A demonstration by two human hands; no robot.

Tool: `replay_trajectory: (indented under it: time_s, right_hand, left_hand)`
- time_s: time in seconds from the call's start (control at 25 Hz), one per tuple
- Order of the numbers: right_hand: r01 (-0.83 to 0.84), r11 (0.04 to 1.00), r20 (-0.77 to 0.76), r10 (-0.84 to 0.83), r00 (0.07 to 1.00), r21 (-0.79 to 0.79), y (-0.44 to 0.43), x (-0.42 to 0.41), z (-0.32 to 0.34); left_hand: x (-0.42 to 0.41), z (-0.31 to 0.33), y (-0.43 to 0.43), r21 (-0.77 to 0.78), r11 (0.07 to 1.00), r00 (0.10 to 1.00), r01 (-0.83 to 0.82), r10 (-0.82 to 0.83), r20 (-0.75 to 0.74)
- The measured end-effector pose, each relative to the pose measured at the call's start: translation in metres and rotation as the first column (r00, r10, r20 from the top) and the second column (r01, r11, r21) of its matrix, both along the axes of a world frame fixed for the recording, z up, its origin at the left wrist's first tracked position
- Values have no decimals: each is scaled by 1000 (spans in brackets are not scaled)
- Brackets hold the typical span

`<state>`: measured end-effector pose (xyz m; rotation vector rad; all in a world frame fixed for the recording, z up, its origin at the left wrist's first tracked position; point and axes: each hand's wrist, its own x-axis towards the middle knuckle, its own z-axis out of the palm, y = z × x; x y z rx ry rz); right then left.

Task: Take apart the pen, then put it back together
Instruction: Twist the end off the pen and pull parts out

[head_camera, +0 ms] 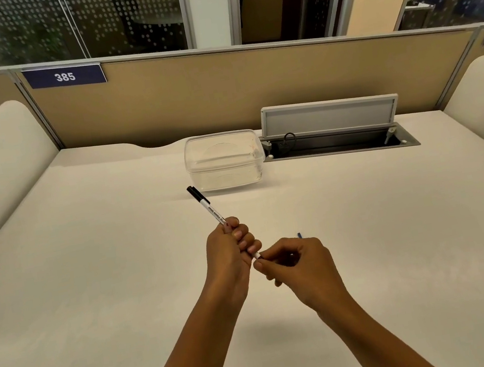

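— What is the left hand point(229, 249) doing?
— It grips the white plastic pen with a black cap point(209, 210) round its lower barrel, above the cream tabletop point(89, 273). The capped end tilts up and away to the left.
— And the right hand point(299, 266)?
— Thumb and forefinger pinch the pen's near end, just beside the left hand's fingers. A small blue tip point(299, 235) shows behind its knuckles; I cannot tell what it belongs to.
— Further back?
— A clear lidded plastic box point(225, 167) sits just beside an open grey cable hatch point(336, 143), below a tan partition point(219, 91) bearing a blue sign reading 385 point(65, 76).
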<state>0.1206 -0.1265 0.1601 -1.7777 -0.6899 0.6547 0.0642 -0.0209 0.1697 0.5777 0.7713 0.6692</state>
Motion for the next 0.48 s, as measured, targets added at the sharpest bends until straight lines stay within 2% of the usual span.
replay_trajectory:
  time_s: [0.12,0.2,0.36,0.48]
  right_hand:
    - [95,995,102,-95,990,7,0,-4,-1]
    - [102,995,65,-102,993,10,1,-3,-1]
    - [1,1000,-159,2,987,18,4,1,5]
    - [13,1000,-123,-10,992,24,3,1,8]
  left_hand:
    - [3,1,-5,0,1000,1000,2,-2,15]
    - [4,2,-4,-1,1000,1000,10,-10,28]
    - [4,2,4,19,1000,1000,12,-13,12]
    - [3,1,6,9,999,999,33,-34,19]
